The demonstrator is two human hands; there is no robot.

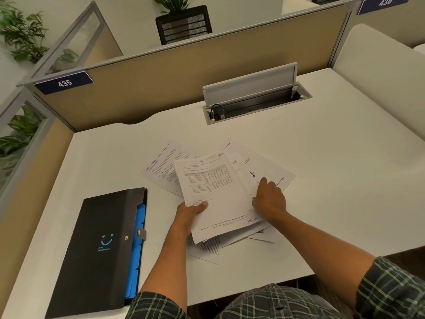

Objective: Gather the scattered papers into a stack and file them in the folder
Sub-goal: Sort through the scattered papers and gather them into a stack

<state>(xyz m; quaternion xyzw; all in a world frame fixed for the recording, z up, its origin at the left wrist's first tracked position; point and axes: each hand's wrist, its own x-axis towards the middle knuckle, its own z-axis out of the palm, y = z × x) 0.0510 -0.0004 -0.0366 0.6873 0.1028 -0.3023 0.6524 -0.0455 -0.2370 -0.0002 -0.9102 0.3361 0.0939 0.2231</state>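
Papers [213,192], several, overlapping; one folder [101,245].

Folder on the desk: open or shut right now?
Shut. The black folder lies flat on the desk, cover down, blue dividers showing at its edge. Whether the strap is fastened: cannot tell.

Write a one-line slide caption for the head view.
Left hand grips a sheaf of papers while the right hand gathers loose sheets; black folder waits closed alongside.

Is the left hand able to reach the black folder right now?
Probably not yet: the left hand grips the papers. The black folder lies close beside it, with nothing between them.
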